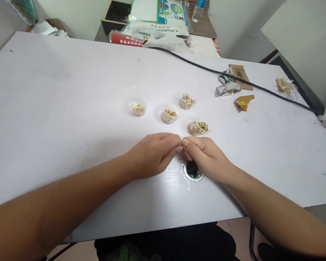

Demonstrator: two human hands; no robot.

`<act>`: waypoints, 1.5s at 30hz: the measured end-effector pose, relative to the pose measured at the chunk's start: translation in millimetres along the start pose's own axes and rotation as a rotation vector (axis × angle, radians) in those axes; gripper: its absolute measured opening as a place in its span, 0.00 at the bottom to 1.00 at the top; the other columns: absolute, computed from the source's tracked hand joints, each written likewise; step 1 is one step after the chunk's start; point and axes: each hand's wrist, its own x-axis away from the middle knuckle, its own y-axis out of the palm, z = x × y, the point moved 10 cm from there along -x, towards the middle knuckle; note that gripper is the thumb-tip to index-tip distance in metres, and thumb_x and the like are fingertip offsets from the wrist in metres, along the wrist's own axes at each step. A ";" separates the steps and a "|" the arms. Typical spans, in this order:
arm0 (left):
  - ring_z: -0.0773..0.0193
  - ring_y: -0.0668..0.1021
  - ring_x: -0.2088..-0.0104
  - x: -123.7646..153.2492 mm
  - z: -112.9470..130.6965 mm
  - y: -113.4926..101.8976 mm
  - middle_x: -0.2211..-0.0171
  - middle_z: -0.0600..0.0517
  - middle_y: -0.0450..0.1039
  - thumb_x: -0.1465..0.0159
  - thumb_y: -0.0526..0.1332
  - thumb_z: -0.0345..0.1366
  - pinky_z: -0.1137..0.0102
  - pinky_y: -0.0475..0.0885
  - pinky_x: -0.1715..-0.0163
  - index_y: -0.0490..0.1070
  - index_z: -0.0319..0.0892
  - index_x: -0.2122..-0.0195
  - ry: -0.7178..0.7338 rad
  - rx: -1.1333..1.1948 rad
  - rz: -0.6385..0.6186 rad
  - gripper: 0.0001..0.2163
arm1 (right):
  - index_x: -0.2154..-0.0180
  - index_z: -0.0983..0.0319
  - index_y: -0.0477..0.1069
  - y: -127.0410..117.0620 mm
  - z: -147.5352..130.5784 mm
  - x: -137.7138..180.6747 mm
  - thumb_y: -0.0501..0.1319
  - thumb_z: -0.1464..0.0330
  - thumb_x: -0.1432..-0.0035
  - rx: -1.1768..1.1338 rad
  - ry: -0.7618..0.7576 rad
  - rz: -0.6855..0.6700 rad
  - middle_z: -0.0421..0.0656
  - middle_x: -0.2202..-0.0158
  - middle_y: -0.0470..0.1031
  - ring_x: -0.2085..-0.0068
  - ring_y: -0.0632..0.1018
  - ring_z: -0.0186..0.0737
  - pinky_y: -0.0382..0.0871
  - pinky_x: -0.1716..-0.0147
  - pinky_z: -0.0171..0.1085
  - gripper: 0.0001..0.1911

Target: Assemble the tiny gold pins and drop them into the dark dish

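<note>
My left hand [157, 154] and my right hand [203, 154] meet fingertip to fingertip above the white table, both closed in a pinch. Whatever they hold, if anything, is too small or hidden to make out. Below my right hand lies a round dark disc with a pale rim [191, 174], partly covered by the hand. Just beyond my fingers stands a small clear cup of gold pins [197, 128]. Three similar cups sit farther off: one in the middle [169, 116], one behind it [187, 102] and one to the left [138, 109].
A black cable [201, 66] runs across the table's back right. Near it lie crumpled silver foil [228, 89], a gold foil piece [245, 103], brown cardboard [241, 78] and a small plastic bag [285, 86]. Packages [163, 30] and a bottle [199, 11] are behind the table.
</note>
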 end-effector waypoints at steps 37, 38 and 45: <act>0.76 0.60 0.81 2.8 -41.7 -4.8 0.82 0.59 0.61 0.32 0.55 0.39 0.78 0.57 0.81 0.65 0.39 0.72 -0.381 0.478 0.053 0.12 | 0.68 0.63 0.77 -7.6 -10.3 1.9 0.64 0.72 0.40 -0.475 -0.174 0.076 0.45 0.68 0.81 0.69 0.83 0.38 0.78 0.74 0.34 0.04; 0.76 0.59 0.81 2.8 -41.9 -4.8 0.82 0.59 0.61 0.32 0.55 0.40 0.78 0.57 0.81 0.64 0.40 0.72 -0.380 0.478 0.054 0.13 | 0.68 0.64 0.77 -7.0 -10.6 1.9 0.64 0.72 0.40 -0.479 -0.171 0.074 0.45 0.68 0.82 0.69 0.83 0.38 0.79 0.74 0.34 0.04; 0.76 0.63 0.80 3.8 -42.8 -1.6 0.81 0.58 0.65 0.32 0.55 0.39 0.79 0.59 0.80 0.65 0.39 0.71 -0.398 0.531 0.036 0.12 | 0.62 0.63 0.71 -0.2 -10.7 0.1 0.64 0.72 0.40 -0.554 -0.146 0.010 0.44 0.66 0.82 0.64 0.84 0.38 0.81 0.68 0.34 0.04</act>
